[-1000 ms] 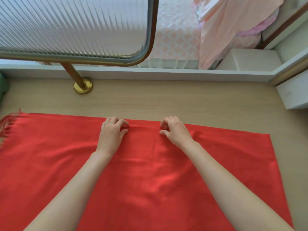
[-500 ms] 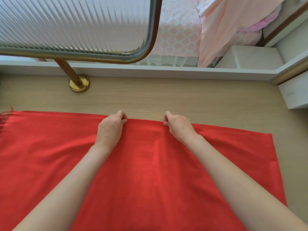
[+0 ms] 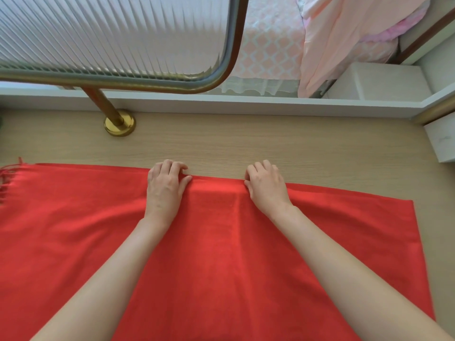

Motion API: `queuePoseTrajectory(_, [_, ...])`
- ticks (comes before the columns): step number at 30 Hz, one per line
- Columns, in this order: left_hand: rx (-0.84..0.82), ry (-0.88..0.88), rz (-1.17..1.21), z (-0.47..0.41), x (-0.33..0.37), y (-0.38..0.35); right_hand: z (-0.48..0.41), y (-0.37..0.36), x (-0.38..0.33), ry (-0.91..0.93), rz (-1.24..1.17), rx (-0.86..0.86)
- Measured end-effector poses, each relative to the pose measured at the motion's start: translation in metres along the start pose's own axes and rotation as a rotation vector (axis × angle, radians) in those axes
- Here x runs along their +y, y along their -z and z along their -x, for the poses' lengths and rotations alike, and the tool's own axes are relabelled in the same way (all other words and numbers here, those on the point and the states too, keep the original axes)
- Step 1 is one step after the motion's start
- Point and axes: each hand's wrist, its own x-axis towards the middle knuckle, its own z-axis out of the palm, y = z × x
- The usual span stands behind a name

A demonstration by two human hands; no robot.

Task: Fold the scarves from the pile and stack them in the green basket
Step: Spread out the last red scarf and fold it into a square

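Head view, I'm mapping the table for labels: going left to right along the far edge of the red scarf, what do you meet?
Fringe → left hand gripping the edge of the red scarf → right hand gripping it too → plain right corner → white box at the frame's edge.
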Motion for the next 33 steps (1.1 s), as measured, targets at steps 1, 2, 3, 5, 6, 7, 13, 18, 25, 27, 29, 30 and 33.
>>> queuePoseTrajectory(1, [0.011, 0.004, 0.016, 0.002, -0.001, 0.002, 0.002, -0.001, -0.003, -0.002, -0.019, 0.041])
queuePoseTrajectory(2, [0.022, 0.004, 0.021, 0.005, -0.004, 0.005, 0.003, -0.002, -0.006, -0.005, -0.051, 0.073])
queuePoseTrajectory(3, [0.03, 0.006, 0.021, 0.008, -0.008, 0.008, 0.003, -0.003, -0.009, -0.007, -0.095, 0.077])
queuePoseTrajectory(5, [0.032, 0.024, 0.036, 0.01, -0.019, 0.016, 0.001, -0.003, -0.018, -0.013, -0.18, 0.065])
queuePoseTrajectory(6, [0.029, 0.033, 0.045, 0.01, -0.026, 0.02, -0.001, -0.003, -0.022, -0.018, -0.225, 0.056])
queuePoseTrajectory(7, [0.026, 0.039, 0.051, 0.01, -0.033, 0.024, -0.003, -0.002, -0.027, -0.019, -0.269, 0.051])
queuePoseTrajectory(13, [-0.022, 0.066, 0.059, 0.006, -0.064, 0.043, -0.018, -0.002, -0.06, 0.022, -0.453, -0.019])
queuePoseTrajectory(18, [-0.06, 0.036, 0.059, -0.005, -0.067, 0.047, -0.035, -0.007, -0.086, 0.037, -0.494, -0.053])
queuePoseTrajectory(25, [-0.08, -0.028, 0.003, -0.014, -0.068, 0.045, -0.05, -0.011, -0.095, 0.093, -0.452, -0.096])
queuePoseTrajectory(27, [-0.08, -0.041, 0.013, -0.014, -0.069, 0.046, -0.049, -0.011, -0.094, 0.097, -0.465, -0.065])
queuePoseTrajectory(29, [-0.075, -0.051, 0.032, -0.011, -0.072, 0.049, -0.048, -0.011, -0.095, 0.099, -0.49, -0.011])
queuePoseTrajectory(30, [-0.083, -0.06, 0.035, -0.01, -0.075, 0.05, -0.048, -0.011, -0.096, 0.105, -0.507, 0.003])
queuePoseTrajectory(33, [-0.122, -0.076, 0.049, -0.009, -0.083, 0.052, -0.051, -0.011, -0.105, 0.158, -0.543, -0.039])
